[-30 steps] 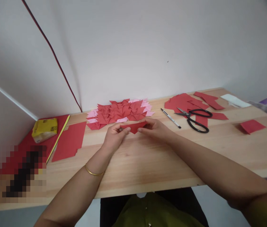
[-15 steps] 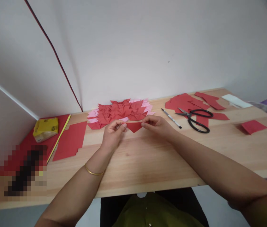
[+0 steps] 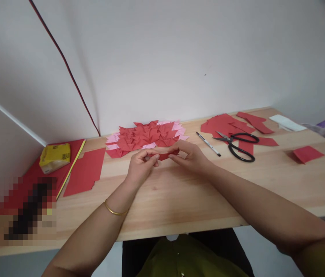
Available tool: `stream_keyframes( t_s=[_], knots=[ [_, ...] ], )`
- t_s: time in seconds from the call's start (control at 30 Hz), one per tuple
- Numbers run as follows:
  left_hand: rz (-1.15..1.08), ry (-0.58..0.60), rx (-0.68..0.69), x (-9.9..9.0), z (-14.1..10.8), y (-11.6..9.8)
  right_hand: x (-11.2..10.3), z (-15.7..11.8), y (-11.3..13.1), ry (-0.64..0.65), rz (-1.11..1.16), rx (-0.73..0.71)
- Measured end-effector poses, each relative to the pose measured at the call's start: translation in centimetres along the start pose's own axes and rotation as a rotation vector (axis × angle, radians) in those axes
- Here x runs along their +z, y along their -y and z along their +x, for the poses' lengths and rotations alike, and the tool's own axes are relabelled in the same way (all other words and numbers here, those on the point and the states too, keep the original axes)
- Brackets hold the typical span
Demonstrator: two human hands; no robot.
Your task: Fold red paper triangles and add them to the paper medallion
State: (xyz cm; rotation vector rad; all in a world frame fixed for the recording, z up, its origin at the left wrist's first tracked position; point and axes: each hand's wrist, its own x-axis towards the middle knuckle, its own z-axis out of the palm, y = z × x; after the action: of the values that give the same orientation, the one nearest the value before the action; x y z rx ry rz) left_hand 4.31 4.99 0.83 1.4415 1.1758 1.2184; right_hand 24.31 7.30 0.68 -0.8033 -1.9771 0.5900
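A small piece of folded red paper (image 3: pixel 164 156) is held just above the wooden table, partly hidden by fingers. My left hand (image 3: pixel 143 163) pinches its left end between thumb and fingers. At the other end, the thumb and fingers of my right hand (image 3: pixel 193 157) are closed on it. Just behind both hands lies a spread of folded red paper pieces (image 3: pixel 145 134), with folded pink paper pieces (image 3: pixel 181 129) showing around its edges.
Right of my hands lie a marker (image 3: pixel 208 144), black-handled scissors (image 3: pixel 234 142), red paper scraps (image 3: pixel 221 123) and a creased red square (image 3: pixel 308 154). To the left are red sheets (image 3: pixel 86 171) and a yellow packet (image 3: pixel 55 157). A wall (image 3: pixel 162 69) rises behind the table (image 3: pixel 179 200).
My hands have come closer together. The red paper, a downward-pointing triangle before, now shows only as a narrow strip between my fingers.
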Motion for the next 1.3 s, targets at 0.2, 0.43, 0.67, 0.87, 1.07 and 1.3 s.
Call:
stream_keyframes(
  t_s=[0.2,0.43,0.67,0.87,1.07,1.3],
  knots=[
    [0.246,0.048,0.202,0.7,-0.6,-0.9,1.1,-0.1,0.6,0.019,-0.167,-0.053],
    [0.238,0.017,0.18,0.0,-0.3,-1.2,0.4,0.1,-0.1,-0.004,-0.17,0.039],
    [0.163,-0.074,0.056,-1.3,0.5,-0.1,-1.5,0.6,-0.7,-0.064,-0.173,0.168],
    [0.121,-0.092,0.007,-0.8,0.3,-0.1,-1.3,0.5,0.1,-0.048,-0.049,0.114],
    [0.143,-0.018,0.012,-0.1,-0.1,-0.9,-0.1,0.1,-0.2,0.117,-0.039,0.04],
    [0.147,-0.067,0.028,-1.3,0.7,-0.2,-0.8,0.2,-0.3,0.092,0.019,0.19]
  ],
)
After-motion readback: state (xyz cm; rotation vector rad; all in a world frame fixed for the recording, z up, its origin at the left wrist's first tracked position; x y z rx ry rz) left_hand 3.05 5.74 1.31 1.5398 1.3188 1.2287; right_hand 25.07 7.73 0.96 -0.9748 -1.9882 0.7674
